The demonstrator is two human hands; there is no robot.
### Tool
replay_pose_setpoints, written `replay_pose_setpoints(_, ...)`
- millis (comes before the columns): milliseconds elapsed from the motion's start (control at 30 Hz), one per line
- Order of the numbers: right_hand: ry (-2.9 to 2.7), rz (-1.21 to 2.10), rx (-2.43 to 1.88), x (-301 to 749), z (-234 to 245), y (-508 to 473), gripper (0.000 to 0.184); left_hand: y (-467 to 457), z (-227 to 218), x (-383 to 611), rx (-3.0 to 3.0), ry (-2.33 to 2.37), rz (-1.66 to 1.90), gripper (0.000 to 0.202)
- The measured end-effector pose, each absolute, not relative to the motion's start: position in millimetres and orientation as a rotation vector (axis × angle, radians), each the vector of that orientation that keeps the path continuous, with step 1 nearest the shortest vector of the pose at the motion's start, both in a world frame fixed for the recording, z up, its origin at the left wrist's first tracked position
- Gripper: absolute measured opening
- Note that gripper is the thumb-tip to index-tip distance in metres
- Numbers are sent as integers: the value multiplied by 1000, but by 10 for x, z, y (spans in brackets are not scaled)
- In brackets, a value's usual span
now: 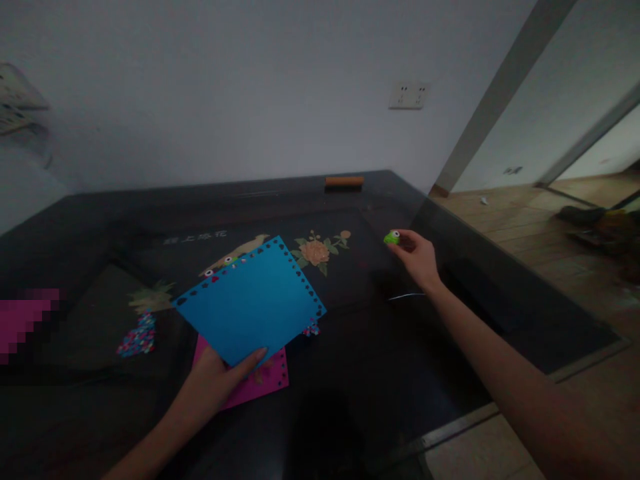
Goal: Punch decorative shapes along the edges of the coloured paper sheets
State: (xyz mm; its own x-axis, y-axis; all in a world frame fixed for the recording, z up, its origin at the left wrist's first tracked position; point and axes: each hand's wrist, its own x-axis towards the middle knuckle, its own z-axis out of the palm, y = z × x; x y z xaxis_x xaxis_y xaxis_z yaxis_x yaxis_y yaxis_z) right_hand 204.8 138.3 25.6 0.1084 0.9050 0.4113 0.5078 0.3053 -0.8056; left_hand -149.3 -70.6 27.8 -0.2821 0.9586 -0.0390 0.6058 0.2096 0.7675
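My left hand [223, 377] grips a blue sheet of paper [250, 300] by its near edge, with the thumb on top. Small dark shapes, apparently punched holes, line two of the sheet's edges. A pink sheet [270, 390] with similar marks lies partly under the blue one. Held between the fingertips of my right hand [417, 257] is a small green frog-like piece [391, 238] with a round white eye, raised over the table's right side. Another green piece with an eye [229, 261] shows just beyond the blue sheet, mostly hidden.
Tiny coloured paper bits lie in a pile [140, 337] at the left and in a smaller one [312, 328] by the blue sheet. A brown cylinder [344, 181] rests at the dark table's [350, 400] back edge. A thin white strip [406, 295] lies near my right forearm.
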Motion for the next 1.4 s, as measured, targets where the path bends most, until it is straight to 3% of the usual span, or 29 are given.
replay_pose_setpoints(233,-1699,350,-1487,2198,-151,1575,31,-677,217,-1572,1343,1819,785,48)
replay_pose_setpoints(667,-1941,188,-1460,2143,-172,1585,23,-725,319,-1443,1330,1851,885,49)
replay_pose_setpoints(867,-1981,177,-1456,2124,-203,1612,26,-755,378,-1355,1279,1897,951,59)
replay_pose_setpoints(1100,-1909,207,-1397,2139,-42,1551,40,-672,480,-1353,1359,1739,808,44)
replay_pose_setpoints(1233,-1755,412,-1293,2055,328,1324,32,-608,563,-1298,1391,1576,649,32)
replay_pose_setpoints(1400,-1752,1196,-1054,1810,742,854,31,-532,729,-985,1367,1402,568,26)
